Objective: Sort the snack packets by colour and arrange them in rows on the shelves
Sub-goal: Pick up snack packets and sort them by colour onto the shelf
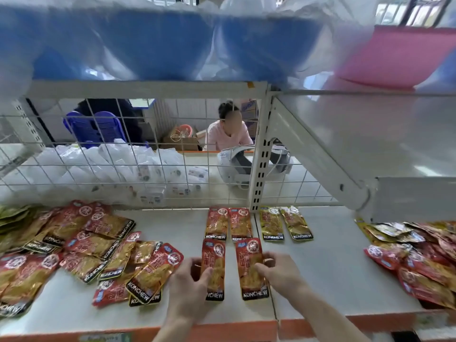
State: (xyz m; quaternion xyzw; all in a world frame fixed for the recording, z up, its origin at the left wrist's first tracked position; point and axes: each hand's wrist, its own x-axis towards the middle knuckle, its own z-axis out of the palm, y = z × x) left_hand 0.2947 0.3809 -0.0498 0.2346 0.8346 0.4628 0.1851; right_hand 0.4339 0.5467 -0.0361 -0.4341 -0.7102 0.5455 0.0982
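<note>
On the white shelf, two red snack packets lie side by side at the back, with two gold packets to their right. In front of them lie two more red packets. My left hand pinches the left one at its lower left edge. My right hand pinches the right one along its right edge. Both packets lie flat, upright in a row.
A loose heap of red packets covers the shelf's left part, with green ones at the far left. Another mixed heap lies at the right. A wire grid backs the shelf; a white upright post stands behind the rows. A person sits beyond.
</note>
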